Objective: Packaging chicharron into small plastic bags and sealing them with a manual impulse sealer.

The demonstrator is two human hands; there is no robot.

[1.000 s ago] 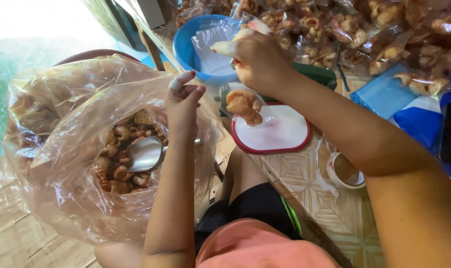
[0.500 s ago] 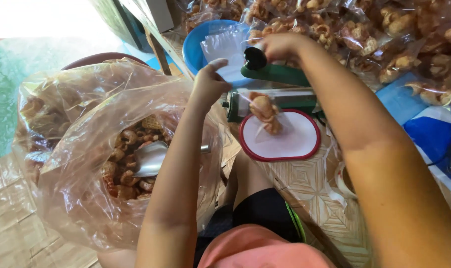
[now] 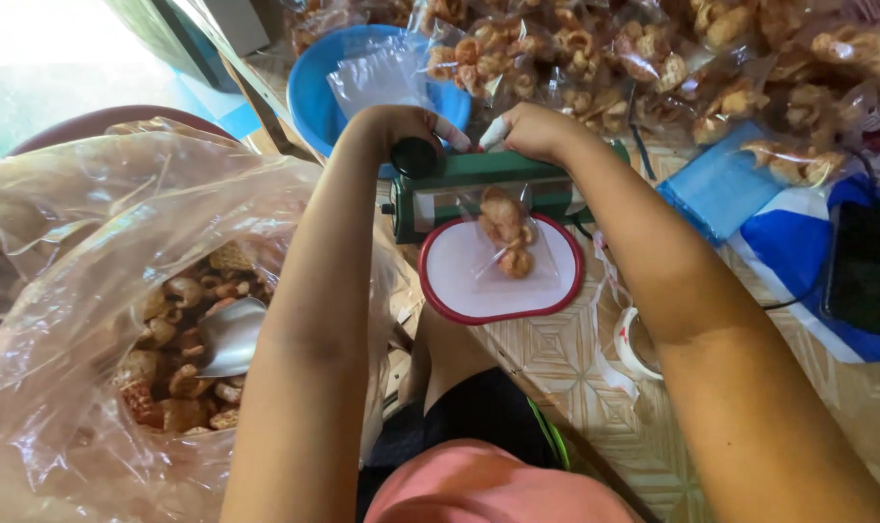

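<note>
A green heat sealer lies across the floor in front of me. My left hand presses down on the black knob at its left end. My right hand rests on the sealer's arm further right, fingers curled. A small clear bag of fried snacks lies on a white tray with a red rim, its top edge under the sealer's arm.
A big clear plastic sack of fried snacks with a metal scoop stands at my left. A blue bowl with clear bags sits behind the sealer. Sealed snack packs pile at the back. A phone and tape roll lie right.
My left hand has left the sack and gone onto the sealer's knob. My right hand has set the small snack bag under the sealer and now presses the arm down.
</note>
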